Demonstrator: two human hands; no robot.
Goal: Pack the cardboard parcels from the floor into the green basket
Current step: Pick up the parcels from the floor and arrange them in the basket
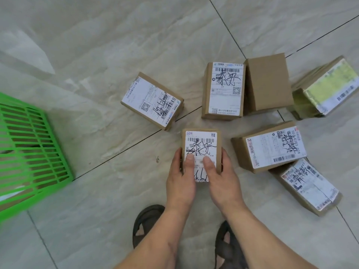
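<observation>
A small cardboard parcel (201, 145) with a white label and black handwriting is held between both hands in the middle of the view. My left hand (180, 183) grips its left side with the thumb on the label. My right hand (221, 183) grips its right side, thumb also on the label. The green basket (33, 150) of slatted plastic stands at the left edge, partly out of view, with cardboard visible through its slats. Several other labelled parcels lie on the floor: one (153, 100) up and left, one (223, 90) straight ahead, one (270, 148) to the right.
A plain brown box (269, 84) leans beside the far parcel. A tape-wrapped parcel with a yellow-green label (326, 88) lies at the right edge, another labelled one (308, 186) at lower right. My two sandalled feet (147, 222) stand on the pale tiled floor below the hands.
</observation>
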